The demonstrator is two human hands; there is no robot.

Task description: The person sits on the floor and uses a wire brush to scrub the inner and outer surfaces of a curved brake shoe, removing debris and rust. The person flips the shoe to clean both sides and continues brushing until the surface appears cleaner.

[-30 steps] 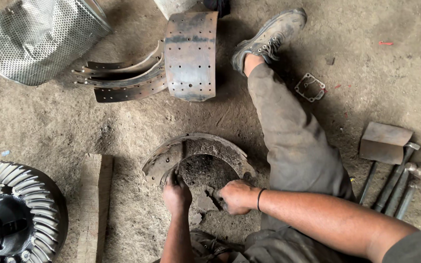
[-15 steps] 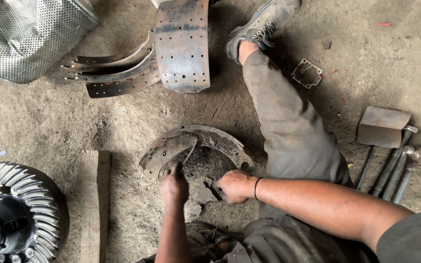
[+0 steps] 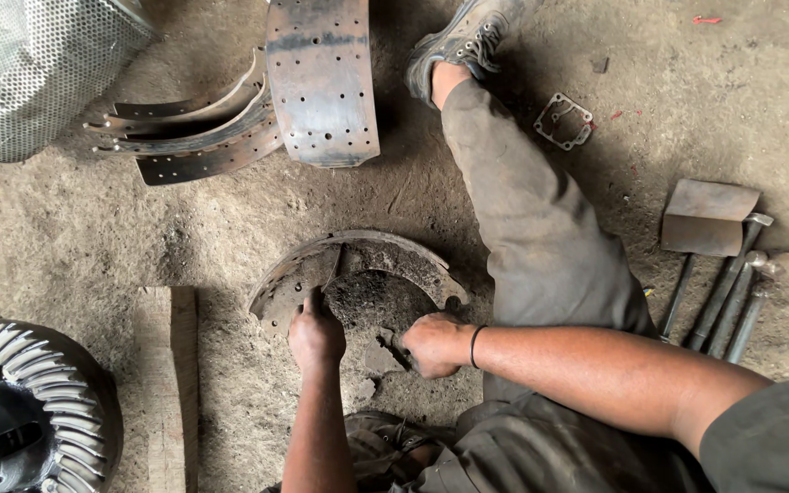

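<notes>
On the dirt floor (image 3: pixel 93 228) just in front of the seated person lies a curved brake shoe (image 3: pixel 358 265), arch upward, its rusty web and rim caked with grime. It looks heavy, rigid steel, unlikely to flex, with rough and probably sharp edges along the rim; the safest hold seems to be on the thick web or the two ends, not the thin lip. The left hand (image 3: pixel 315 335) presses on the shoe's left end, its fingers curled around a dark slim tool (image 3: pixel 329 272), though what kind I cannot tell. The right hand (image 3: pixel 434 344) is closed in a fist on a short dark tool beside the right end; broken lining bits (image 3: pixel 378 356) lie between the hands. The outstretched leg (image 3: pixel 531 228) hems in the right side. A wooden block (image 3: pixel 168 383) and ring gear (image 3: pixel 29 411) stand left, stacked shoes (image 3: pixel 257 110) beyond, hammers (image 3: pixel 732 292) further right; open dirt lies ahead.
</notes>
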